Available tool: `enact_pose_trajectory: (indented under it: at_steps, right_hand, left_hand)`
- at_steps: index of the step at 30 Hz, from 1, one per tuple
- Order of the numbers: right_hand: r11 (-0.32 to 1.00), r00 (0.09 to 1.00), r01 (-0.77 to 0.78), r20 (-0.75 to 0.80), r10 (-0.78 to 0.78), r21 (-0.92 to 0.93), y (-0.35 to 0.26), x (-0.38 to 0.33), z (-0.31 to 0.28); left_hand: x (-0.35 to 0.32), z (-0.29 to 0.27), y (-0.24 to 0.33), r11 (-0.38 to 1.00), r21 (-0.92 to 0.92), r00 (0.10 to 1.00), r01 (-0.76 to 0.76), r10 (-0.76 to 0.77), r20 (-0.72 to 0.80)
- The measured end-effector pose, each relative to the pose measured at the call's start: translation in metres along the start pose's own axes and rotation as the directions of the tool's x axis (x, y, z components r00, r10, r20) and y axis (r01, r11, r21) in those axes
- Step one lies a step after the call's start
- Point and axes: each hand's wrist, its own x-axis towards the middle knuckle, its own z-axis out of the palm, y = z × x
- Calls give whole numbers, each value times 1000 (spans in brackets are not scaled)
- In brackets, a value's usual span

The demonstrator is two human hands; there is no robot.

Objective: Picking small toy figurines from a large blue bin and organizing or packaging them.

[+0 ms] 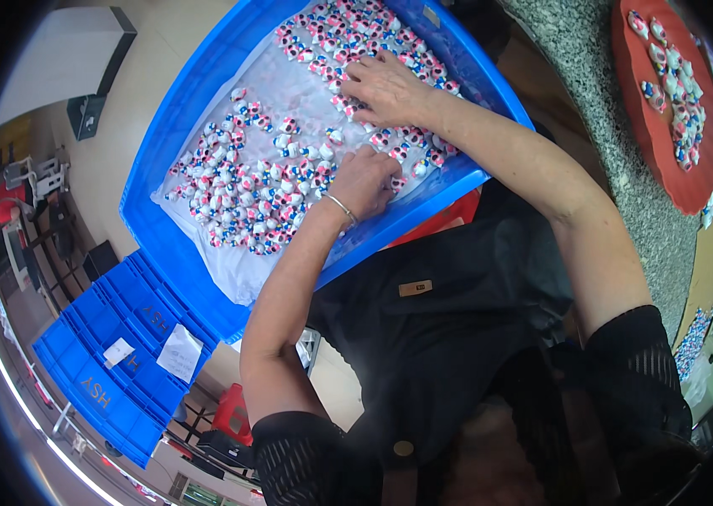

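Observation:
A blue plastic crate [150, 181] lined with a white sheet [242, 282] is in front of me. Small white, pink and blue figurines [242, 190] lie in it in two loose groups, one at the left and one along the far right side. My left hand [363, 182], a bracelet on its wrist, is low over the near side of the crate. Its fingers are bent and closed around a small figurine at their tips, partly hidden. Farther in, my right hand [388, 89] rests with parted, slightly curved fingers on the far right group of figurines.
At the right, a red tray [639, 110] with more figurines stands on a speckled stone counter [584, 51]. Stacked blue crates [112, 363] with paper slips are at the lower left. A red stool [234, 413] stands on the floor, and a white panel [61, 55] is at the upper left.

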Motion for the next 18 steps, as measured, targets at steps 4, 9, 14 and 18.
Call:
enact_pose_trajectory:
  at_steps: [4,9,14,18]
  right_hand:
    - [1000,1000,0,14,-1,18,1,0,0]
    - [1000,1000,2,19,-2,25,1,0,-1]
    - [1000,1000,11,-16,-11,6,2,0,0]
    - [1000,1000,1,10,-1,18,1,0,-1]
  left_hand:
    - [2,-5,1,996,-85,994,20,-11,105]
    - [-3,2,-4,993,-95,998,-68,68,-4]
    - [-1,-3,2,993,-47,994,-107,105,-41]
    - [4,-6,2,986,-124,994,-107,103,-40]
